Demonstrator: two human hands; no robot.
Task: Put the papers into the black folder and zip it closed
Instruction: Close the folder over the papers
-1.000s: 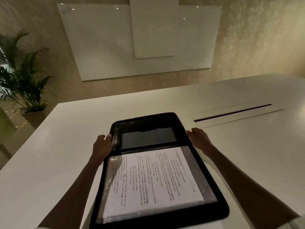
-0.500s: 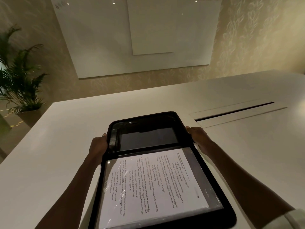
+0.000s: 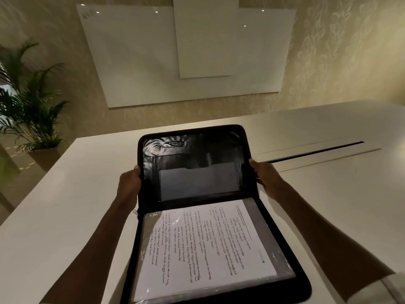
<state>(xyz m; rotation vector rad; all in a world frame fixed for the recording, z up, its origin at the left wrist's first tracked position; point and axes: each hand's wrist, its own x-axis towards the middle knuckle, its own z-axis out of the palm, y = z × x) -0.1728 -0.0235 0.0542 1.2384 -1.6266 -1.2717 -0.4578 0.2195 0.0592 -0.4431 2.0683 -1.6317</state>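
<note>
The black folder [image 3: 210,216] lies open on the bench [image 3: 65,205] with the papers [image 3: 208,249] flat in its near half, and the left hand [image 3: 129,183] and right hand [image 3: 266,176] pinch the raised far cover's side edges, evidently so it folds down squarely for zipping.

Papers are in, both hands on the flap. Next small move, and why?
Probably fold the raised flap down onto the papers. They already lie flat in the black folder, the left hand and right hand grip the flap's sides, and zipping needs it shut.
</note>
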